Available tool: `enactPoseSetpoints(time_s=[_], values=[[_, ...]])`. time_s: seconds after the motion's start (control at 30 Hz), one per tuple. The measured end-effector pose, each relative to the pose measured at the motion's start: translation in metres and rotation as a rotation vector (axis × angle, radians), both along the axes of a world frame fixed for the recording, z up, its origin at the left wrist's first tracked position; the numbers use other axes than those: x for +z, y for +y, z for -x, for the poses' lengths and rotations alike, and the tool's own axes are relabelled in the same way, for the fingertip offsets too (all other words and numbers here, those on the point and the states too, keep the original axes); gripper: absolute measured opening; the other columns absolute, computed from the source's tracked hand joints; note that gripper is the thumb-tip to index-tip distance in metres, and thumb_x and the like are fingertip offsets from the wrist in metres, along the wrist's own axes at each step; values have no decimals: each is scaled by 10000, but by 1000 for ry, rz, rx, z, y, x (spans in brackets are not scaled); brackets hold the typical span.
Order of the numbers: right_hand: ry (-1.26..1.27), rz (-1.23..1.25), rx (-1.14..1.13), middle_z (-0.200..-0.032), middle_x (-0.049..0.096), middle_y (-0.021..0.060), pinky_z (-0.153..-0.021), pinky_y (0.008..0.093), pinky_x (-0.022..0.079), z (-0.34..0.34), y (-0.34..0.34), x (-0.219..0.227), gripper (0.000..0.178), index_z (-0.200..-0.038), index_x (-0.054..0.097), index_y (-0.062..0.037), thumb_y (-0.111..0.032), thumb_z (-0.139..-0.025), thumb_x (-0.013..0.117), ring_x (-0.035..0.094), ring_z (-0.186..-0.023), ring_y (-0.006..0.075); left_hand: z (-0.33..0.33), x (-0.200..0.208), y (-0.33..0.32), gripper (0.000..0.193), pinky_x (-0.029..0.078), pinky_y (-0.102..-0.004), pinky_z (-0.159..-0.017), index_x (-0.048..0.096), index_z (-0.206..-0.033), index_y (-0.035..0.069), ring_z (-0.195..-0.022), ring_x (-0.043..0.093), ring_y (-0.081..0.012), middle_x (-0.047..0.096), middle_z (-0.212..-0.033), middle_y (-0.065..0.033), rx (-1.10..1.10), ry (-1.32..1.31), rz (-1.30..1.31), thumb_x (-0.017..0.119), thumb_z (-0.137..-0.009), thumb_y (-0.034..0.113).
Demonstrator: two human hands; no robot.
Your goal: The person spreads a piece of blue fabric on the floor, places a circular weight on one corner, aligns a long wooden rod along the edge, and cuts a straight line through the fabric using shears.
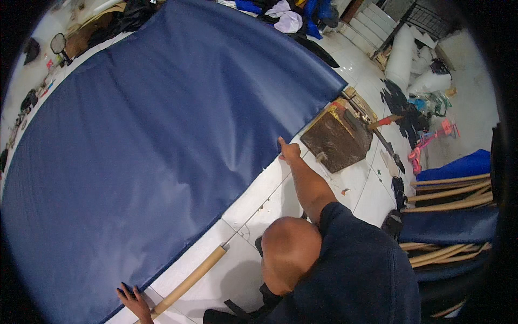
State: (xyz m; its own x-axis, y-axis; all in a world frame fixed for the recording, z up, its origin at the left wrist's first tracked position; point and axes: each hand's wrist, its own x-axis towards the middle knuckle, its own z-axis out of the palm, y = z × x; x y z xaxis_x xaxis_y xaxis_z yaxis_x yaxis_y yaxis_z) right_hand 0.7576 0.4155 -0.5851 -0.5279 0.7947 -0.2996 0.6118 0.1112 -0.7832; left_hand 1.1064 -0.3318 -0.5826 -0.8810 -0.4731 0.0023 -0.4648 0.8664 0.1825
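Observation:
A wide navy blue sheet [162, 146], smooth like vinyl or coated fabric, covers much of the white tiled floor. At its near right edge my right hand [290, 152] grips the border, thumb on top and the other fingers partly hidden. My left hand [135, 303] rests on the same edge at the lower left, with its fingers spread. Beside that hand a brown cardboard tube [191, 278] lies on the tiles, running alongside the sheet. Soft wrinkles run across the sheet in front of my right hand.
A worn brown block-like wooden object [337, 135] stands by the sheet's right edge. Beyond it are black scraps [404, 108], a pink item [431, 144] and white rolls [400, 56]. Stacked rolls with tan tubes [450, 197] lie at right. Cloth [286, 16] is heaped at the back.

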Motion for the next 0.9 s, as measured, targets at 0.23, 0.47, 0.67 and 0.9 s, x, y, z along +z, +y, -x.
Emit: enactPoseSetpoints(time_s=[0.23,0.47,0.67,0.9], values=[[-168,-327,359,-1218,596,321,-967,417,456,21,-4,-8,618,-1155,589,148,-401,-876,629,590,-1147,408,13,-11,25,614,200,-532,-1149,380,-1474,54,-1392,269,-481,274,-1520,-301,-5,-59,-82,580,-945,294],[108,-376,507,-971,628,380,-855,496,468,-8,-131,89,593,-953,666,118,-454,-933,509,623,-976,499,1,-2,27,598,192,-564,-1142,373,-1480,67,-1401,246,-488,259,-1532,-292,21,-26,75,503,-970,351],[30,-336,760,-877,645,355,-818,494,486,-3,-200,104,646,-863,674,114,-510,-928,520,653,-893,473,0,-6,29,603,167,-586,-1142,372,-1483,75,-1415,215,-488,237,-1546,-284,66,-57,22,469,-977,387],[-167,-430,1291,-870,650,354,-804,493,494,-9,-272,74,824,-836,673,135,-669,-888,500,658,-901,477,4,0,17,591,241,-540,-1136,429,-1439,56,-1374,301,-483,304,-1495,-318,-27,39,1,590,-937,323]])
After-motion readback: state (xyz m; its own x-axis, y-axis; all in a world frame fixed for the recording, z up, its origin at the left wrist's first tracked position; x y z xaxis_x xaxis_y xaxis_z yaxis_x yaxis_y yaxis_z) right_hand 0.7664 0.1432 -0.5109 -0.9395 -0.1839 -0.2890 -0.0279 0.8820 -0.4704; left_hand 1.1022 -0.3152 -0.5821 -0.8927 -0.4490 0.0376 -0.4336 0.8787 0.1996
